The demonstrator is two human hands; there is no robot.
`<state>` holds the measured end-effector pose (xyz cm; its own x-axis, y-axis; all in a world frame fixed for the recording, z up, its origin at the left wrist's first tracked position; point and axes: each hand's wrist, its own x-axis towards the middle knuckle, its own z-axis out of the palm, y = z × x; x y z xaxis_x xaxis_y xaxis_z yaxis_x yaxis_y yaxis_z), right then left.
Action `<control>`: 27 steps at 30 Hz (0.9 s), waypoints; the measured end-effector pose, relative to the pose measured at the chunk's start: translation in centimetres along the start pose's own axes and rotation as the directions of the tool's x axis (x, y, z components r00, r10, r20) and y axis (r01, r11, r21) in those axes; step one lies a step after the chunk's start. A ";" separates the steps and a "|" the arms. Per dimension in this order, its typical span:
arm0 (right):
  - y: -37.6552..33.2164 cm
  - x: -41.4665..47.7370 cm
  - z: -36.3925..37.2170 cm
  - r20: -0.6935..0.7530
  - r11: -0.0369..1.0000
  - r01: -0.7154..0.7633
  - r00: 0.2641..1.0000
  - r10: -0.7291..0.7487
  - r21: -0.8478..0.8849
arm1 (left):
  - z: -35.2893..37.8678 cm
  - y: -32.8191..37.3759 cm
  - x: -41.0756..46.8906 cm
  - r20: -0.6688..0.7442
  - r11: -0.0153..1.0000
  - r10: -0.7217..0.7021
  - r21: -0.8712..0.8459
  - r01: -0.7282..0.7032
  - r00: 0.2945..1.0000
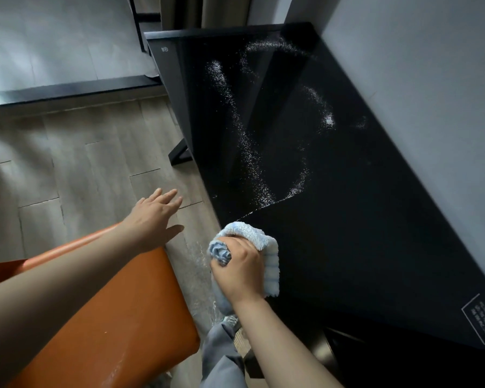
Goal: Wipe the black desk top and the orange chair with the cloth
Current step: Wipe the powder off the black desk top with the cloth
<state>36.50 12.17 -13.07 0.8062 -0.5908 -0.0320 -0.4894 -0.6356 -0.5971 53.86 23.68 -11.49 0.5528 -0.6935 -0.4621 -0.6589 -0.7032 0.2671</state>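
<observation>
My right hand (pixel 240 271) grips the bunched blue cloth (pixel 266 247) at the black desk top (pixel 361 219) edge, with white powder streaks (pixel 249 152) just beyond it. To its left, my left hand (pixel 154 217) hovers with fingers spread over the orange chair (pixel 123 317).

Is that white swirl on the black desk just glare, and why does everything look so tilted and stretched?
Head view: the white swirl on the black desk top is grainy specks, not glare; true glare sits on the pale surface at far left. Head view again: the wide-angle lens tilts the desk's edges and stretches the left forearm; the left edge looks soft.
</observation>
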 end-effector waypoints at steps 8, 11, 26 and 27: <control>-3.4 -2.4 -1.1 0.000 0.987 -0.093 0.996 0.093 0.131 | -1.2 -0.8 -6.1 -0.015 0.995 -0.032 -0.091 0.031 0.999; -4.3 -3.7 -3.2 -0.002 0.960 -0.190 0.981 0.195 0.204 | -1.9 -0.7 -8.6 -0.029 0.992 -0.031 -0.122 0.028 0.999; -9.9 -13.2 -16.1 -0.254 0.883 -0.011 0.956 0.147 0.469 | -3.8 5.5 -21.5 -0.253 0.926 -0.076 -0.376 -0.025 0.965; -9.7 -13.7 -16.9 -0.260 0.881 0.013 0.957 0.125 0.473 | -3.6 6.3 -22.4 -0.274 0.918 -0.091 -0.396 -0.026 0.958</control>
<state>24.59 18.07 6.69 0.6241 -0.7745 0.1032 -0.2631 -0.3327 -0.9056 39.17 34.25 3.56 0.7290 -0.6427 -0.2356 -0.4167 -0.6897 0.5922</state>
